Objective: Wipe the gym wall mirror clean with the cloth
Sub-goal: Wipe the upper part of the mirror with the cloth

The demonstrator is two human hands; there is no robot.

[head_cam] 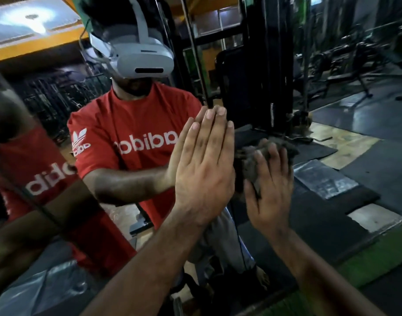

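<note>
The wall mirror (332, 99) is the bearing surface here. The left hand (204, 169) lies flat against the glass, palm on it, fingers straight and together, meeting its own reflection. Just to the right of the left hand, a bunched dark grey cloth (250, 165) is pressed onto the glass under the fingers of the right hand (270, 192), which curve over it. Right of and below the left hand, the glass reflects a floor of black mats (320, 215) and pale tiles. A green strip (366, 254) runs along the mirror's lower edge.
</note>
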